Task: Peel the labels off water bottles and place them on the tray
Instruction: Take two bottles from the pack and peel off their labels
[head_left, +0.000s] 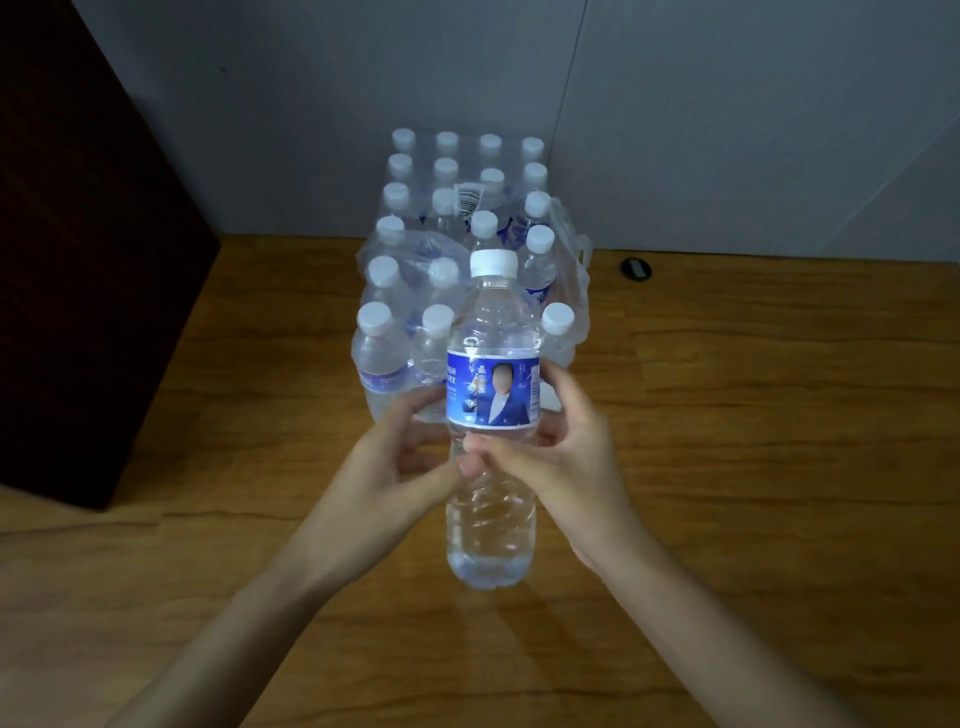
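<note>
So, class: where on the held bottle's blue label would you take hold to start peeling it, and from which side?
Probably at the label's right edge, beside the right hand, coming from the right. The bottle stands upright with both hands around it, the left hand steadying. A vertical white strip there may be the seam, though that is unclear.

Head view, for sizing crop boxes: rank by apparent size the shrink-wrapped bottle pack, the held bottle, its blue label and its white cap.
1. Shrink-wrapped bottle pack, though it sits farther back.
2. Held bottle, enlarged by nearness.
3. Blue label.
4. White cap.
The left hand and right hand grip the bottle.
</note>
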